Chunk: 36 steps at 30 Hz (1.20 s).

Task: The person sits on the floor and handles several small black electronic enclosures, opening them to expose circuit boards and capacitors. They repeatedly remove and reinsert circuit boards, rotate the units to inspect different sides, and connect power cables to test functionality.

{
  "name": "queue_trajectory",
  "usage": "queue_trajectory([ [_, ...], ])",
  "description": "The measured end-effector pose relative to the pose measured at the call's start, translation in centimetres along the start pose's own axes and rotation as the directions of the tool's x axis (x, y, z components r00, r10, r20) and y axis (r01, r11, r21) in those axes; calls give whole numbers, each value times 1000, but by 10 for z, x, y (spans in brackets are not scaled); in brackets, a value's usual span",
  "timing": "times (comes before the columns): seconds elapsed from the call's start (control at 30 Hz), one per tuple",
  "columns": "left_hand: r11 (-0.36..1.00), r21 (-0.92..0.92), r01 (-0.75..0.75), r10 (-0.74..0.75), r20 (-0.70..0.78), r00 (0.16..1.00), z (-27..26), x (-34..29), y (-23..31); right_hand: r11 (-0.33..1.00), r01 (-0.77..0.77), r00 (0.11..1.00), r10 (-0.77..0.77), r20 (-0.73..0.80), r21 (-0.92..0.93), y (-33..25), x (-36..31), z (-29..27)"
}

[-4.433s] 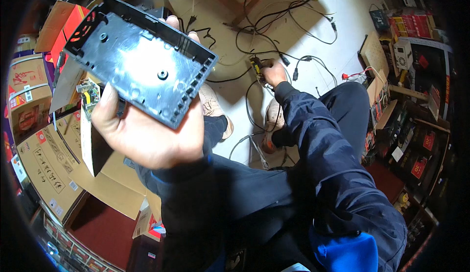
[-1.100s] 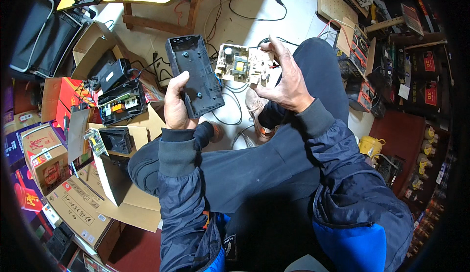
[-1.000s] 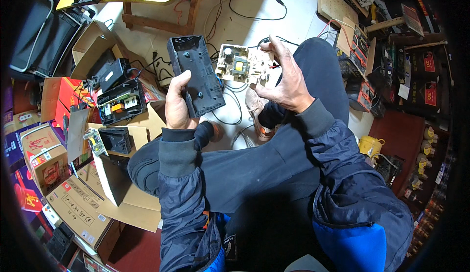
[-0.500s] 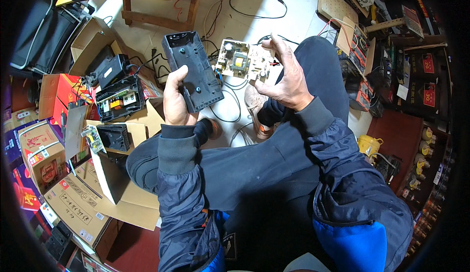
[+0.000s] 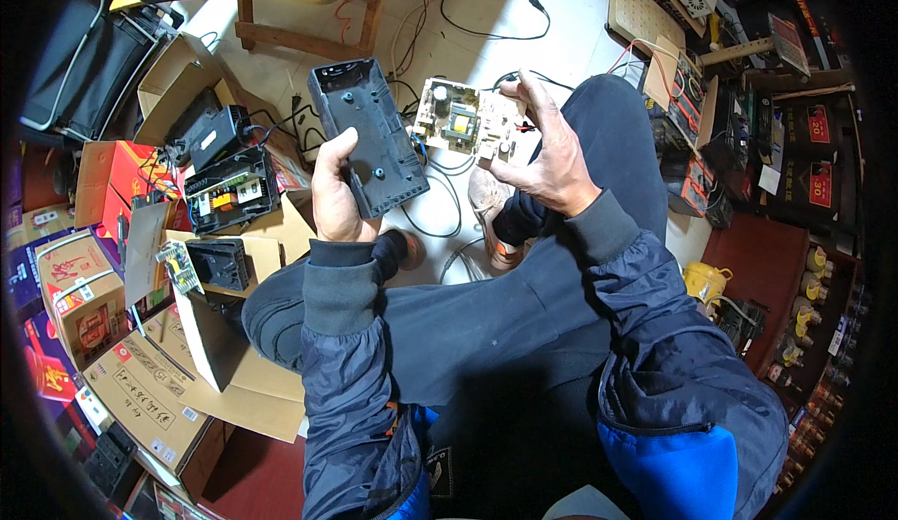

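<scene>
In my left hand [image 5: 342, 193] is a black plastic casing half [image 5: 369, 137], its hollow inner side facing up. My thumb lies over the casing's left edge; the other fingers are hidden beneath it. My right hand [image 5: 552, 155] grips a circuit board [image 5: 463, 120] by its right end, thumb at the near edge and fingers at the far edge. A yellow-banded transformer and several small parts stand on the board. Board and casing are side by side above my crossed legs, with a narrow gap or slight overlap that I cannot make out.
At left, an opened black device [image 5: 229, 188] with its board showing lies among cardboard boxes [image 5: 154, 403]. Cables [image 5: 496, 15] trail over the pale floor. A wooden stool [image 5: 299, 38] stands ahead; a yellow container [image 5: 706, 280] sits by my right knee, near shelves of small parts.
Almost nothing differs. The circuit board in my right hand has shifted very slightly, and the casing stays held in my left hand.
</scene>
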<state>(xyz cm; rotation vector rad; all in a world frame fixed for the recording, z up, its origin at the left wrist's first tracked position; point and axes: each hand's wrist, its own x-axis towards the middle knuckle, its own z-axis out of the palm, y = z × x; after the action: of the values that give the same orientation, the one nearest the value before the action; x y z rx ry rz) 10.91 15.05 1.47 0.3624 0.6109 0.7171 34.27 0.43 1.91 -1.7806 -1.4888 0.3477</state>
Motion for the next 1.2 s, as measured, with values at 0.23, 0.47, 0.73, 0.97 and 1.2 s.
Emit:
queue_trajectory([
  [0.23, 1000, 29, -7, 7, 9, 1000, -3, 1, 1, 1000, -20, 999, 21, -26, 24, -1, -1, 1],
  [0.47, 999, 31, -8, 8, 3, 1000, -9, 4, -1, 998, -52, 999, 52, -10, 41, -2, -2, 1],
  [0.73, 999, 44, -5, 4, 19, 1000, -6, 3, 2, 995, -76, 997, 76, -8, 64, -4, -1, 0],
  [0.97, 1000, -4, -22, 22, 10, 1000, 3, 0, 2, 991, -109, 993, 107, 41, 73, -3, -1, -3],
  [1.2, 999, 2, -48, 48, 4, 999, 0, 0, 2, 996, -61, 996, 56, 72, 66, 4, -2, 2],
])
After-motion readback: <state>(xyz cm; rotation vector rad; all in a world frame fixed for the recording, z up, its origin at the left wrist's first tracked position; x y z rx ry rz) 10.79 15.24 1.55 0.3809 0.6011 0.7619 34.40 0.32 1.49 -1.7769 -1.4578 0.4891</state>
